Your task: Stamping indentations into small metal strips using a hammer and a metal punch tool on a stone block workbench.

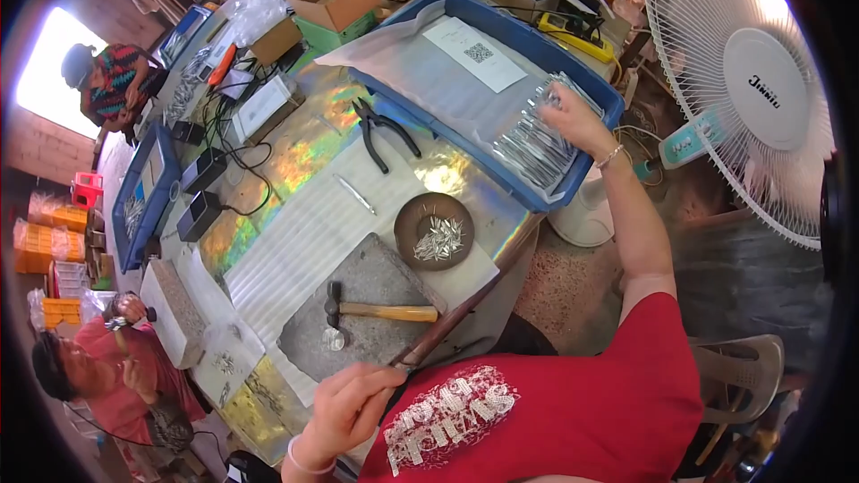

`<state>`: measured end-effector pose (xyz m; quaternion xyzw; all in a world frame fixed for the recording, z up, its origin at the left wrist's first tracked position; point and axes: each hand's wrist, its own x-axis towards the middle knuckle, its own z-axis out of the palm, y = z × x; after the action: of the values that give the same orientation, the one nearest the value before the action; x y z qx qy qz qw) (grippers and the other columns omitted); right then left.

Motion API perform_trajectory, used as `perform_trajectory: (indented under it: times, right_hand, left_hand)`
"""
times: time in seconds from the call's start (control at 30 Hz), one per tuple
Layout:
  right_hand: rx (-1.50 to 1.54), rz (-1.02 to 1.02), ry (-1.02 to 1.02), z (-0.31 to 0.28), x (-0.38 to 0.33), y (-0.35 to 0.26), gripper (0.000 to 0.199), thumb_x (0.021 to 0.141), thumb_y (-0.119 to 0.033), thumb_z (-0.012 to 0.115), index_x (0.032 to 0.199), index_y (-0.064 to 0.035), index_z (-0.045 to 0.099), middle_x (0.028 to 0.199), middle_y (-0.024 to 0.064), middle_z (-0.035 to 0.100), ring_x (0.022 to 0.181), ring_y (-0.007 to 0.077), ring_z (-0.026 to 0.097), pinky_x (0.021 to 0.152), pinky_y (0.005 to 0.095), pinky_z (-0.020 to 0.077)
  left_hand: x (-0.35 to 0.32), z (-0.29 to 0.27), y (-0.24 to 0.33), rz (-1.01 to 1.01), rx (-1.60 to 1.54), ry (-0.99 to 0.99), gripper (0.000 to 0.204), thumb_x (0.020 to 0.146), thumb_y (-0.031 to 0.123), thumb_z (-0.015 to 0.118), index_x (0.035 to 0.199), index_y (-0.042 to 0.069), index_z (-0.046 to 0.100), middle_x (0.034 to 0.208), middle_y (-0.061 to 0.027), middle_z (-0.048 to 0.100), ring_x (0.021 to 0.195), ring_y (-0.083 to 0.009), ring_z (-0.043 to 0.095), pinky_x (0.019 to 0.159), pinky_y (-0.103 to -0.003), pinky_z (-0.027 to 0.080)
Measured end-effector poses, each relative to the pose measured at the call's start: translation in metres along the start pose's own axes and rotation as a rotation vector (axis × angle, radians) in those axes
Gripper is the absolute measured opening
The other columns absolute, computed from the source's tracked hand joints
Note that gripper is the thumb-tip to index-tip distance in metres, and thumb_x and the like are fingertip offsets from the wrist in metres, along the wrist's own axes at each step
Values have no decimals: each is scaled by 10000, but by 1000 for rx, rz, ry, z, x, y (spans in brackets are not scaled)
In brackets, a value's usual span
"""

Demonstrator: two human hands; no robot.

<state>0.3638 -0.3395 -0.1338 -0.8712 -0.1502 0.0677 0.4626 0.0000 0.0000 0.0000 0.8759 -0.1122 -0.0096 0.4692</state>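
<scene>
the right hand (pixel 573 121) has bent fingers on long silver pieces (pixel 537 150) at the right end of the blue tray (pixel 474 157), though i cannot tell whether it grips any, and a white fan (pixel 765 80) stands close to the tray's right. the left hand (pixel 352 404) is half curled by the near edge of the stone slab (pixel 376 268), its grip unclear, with a hammer (pixel 389 311) lying across the slab between it and the brown bowl (pixel 405 219); farther off lie pliers (pixel 385 130), and black adapters (pixel 201 213) with tangled cables (pixel 246 161) crowd the table's (pixel 304 156) left.
</scene>
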Motion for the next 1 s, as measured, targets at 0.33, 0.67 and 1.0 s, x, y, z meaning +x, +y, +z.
perform_trajectory:
  times: [0.33,0.67,1.0]
  right_hand:
    - [703,-61,-84,21,-67,-164,164,854,-142,597,967,-33,551,727,15,566,621,77,541,542,214,449]
    - [1124,242,-780,195,-152,-248,210,881,-112,587,1066,-46,512,810,2,553,704,74,539,626,221,465]
    - [1177,476,-1090,290,-172,-278,151,896,-124,588,992,-51,498,822,31,596,698,108,588,634,251,516]
  left_hand:
    - [45,18,-8,-81,-663,116,502,837,-9,621,1299,-10,423,1299,-131,477,1211,-208,482,1016,-317,389]
    - [12,26,-55,-261,-794,318,958,747,171,785,1439,24,139,1197,-124,477,1048,-170,494,867,-285,454]
    - [-79,-4,-90,-289,-1205,541,943,769,108,770,1449,26,121,1128,-50,442,907,-85,476,780,-227,449]
